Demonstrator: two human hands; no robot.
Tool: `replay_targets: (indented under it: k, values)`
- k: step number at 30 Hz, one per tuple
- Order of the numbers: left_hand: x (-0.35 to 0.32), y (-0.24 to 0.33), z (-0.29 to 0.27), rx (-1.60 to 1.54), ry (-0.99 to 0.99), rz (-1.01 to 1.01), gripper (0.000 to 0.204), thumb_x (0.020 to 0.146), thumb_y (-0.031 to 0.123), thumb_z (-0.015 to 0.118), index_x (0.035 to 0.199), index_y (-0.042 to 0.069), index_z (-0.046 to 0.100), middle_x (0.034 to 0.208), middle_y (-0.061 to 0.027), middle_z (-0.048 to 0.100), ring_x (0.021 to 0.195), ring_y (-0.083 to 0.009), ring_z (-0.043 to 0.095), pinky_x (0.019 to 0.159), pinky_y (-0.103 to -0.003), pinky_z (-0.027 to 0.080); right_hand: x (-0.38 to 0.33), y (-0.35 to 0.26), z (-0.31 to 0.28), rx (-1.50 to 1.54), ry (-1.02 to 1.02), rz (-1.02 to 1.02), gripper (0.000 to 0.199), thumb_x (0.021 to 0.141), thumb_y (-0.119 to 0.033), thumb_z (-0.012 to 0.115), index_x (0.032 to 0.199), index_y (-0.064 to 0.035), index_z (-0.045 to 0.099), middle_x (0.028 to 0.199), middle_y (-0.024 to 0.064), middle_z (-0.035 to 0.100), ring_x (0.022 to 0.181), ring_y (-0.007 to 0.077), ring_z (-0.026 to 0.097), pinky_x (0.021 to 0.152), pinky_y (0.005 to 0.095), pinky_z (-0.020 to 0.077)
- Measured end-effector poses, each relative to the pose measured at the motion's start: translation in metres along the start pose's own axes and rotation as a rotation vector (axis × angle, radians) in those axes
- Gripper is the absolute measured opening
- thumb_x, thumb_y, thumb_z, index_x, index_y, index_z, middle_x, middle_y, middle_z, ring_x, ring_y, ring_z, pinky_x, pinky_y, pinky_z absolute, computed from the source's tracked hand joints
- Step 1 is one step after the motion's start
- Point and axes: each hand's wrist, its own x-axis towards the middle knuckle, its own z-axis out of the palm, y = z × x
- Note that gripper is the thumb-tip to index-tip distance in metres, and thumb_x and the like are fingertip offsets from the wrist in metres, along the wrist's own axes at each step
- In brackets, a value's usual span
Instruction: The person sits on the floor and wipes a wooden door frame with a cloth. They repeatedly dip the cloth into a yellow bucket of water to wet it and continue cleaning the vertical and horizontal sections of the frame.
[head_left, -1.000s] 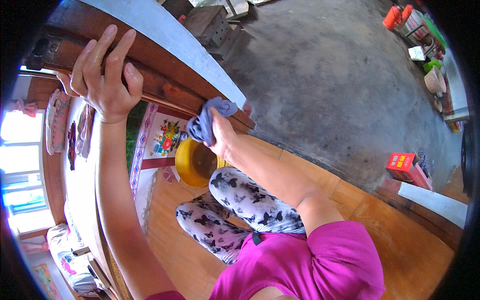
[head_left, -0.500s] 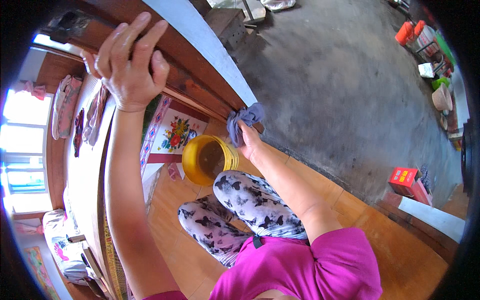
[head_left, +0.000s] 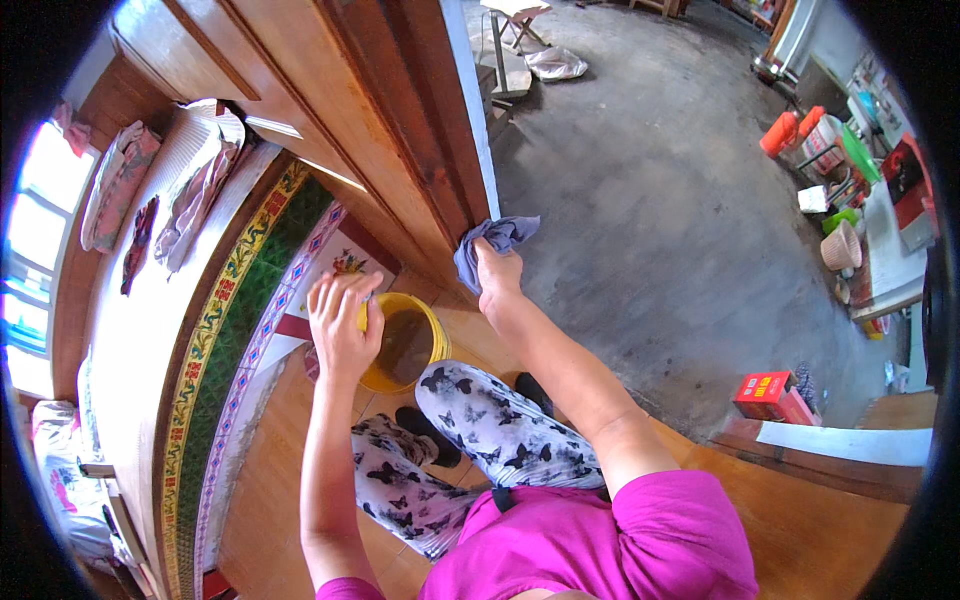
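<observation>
My right hand (head_left: 498, 272) is closed on a bunched grey-blue cloth (head_left: 512, 232). The cloth lies against the lower part of the brown wooden door frame (head_left: 415, 130). Nothing shows in my left hand (head_left: 345, 320), which hangs above and to the left of the bucket with its fingers extended and thumb apart. The yellow bucket (head_left: 440, 345) stands on the tiled floor just beyond my knees and holds murky water (head_left: 408, 345). My left hand hides part of its left rim.
A tiled platform (head_left: 240, 290) with patterned edging runs along the left, with folded cloths (head_left: 205, 200) on top. Grey concrete floor (head_left: 620, 200) stretches beyond the doorway. A red box (head_left: 770, 397) sits at right, near a raised wooden sill (head_left: 810, 460). Crowded household goods line the far right.
My left hand has come off the upper door frame and dropped toward the bucket. My right hand keeps the cloth low against the frame. The view has turned, showing more of the frame.
</observation>
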Motion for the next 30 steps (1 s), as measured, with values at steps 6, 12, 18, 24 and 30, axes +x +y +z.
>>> replay_targets:
  k: [6,12,18,24,30]
  values:
    - [-0.061,-0.016,0.028,-0.038,0.035,-0.275,0.018,0.089,0.007,0.063,0.106,0.01,0.07,0.103,-0.0091,0.069,0.103,-0.029,0.063,0.101,-0.044,0.043,-0.045,-0.065,0.03,-0.231,-0.1,-0.933,0.022,0.082,-0.01,0.077,0.099,-0.0034,0.065,0.096,0.0047,0.068,0.084,0.0184,0.064,0.08,0.0329,0.0505]
    - [-0.068,-0.027,0.025,-0.162,0.007,-0.47,0.012,0.092,0.009,0.064,0.103,0.009,0.069,0.095,-0.0096,0.068,0.095,-0.0303,0.065,0.092,-0.042,0.047,-0.019,-0.102,0.032,-0.667,-0.015,-1.635,0.046,0.069,-0.008,0.084,0.105,-0.002,0.056,0.106,0.0193,0.056,0.097,0.0439,0.057,0.084,0.0472,0.0482]
    - [-0.074,-0.033,0.009,-0.135,0.001,-0.536,0.015,0.093,0.011,0.064,0.106,0.01,0.069,0.094,-0.0088,0.067,0.091,-0.0274,0.067,0.092,-0.04,0.048,0.013,-0.042,-0.014,-0.856,0.07,-1.561,0.061,0.067,-0.015,0.088,0.116,-0.0024,0.053,0.098,0.0194,0.064,0.09,0.0452,0.064,0.079,0.0468,0.0527]
    - [-0.078,-0.041,0.008,-0.163,-0.066,-0.557,0.015,0.093,0.011,0.065,0.107,0.009,0.069,0.091,-0.0093,0.067,0.09,-0.0266,0.067,0.09,-0.04,0.048,0.005,-0.033,-0.033,-0.87,0.009,-1.264,0.046,0.073,-0.021,0.082,0.11,-0.0008,0.063,0.109,0.0219,0.062,0.104,0.0451,0.061,0.09,0.0497,0.051]
    - [-0.077,-0.04,0.009,-0.201,-0.029,-0.592,0.016,0.094,0.012,0.065,0.108,0.008,0.069,0.089,-0.0085,0.067,0.087,-0.0255,0.066,0.088,-0.04,0.049,-0.031,-0.129,0.04,-0.673,-0.101,-1.687,0.036,0.074,-0.018,0.08,0.103,-0.0037,0.063,0.111,0.0206,0.059,0.104,0.045,0.055,0.089,0.0545,0.046]
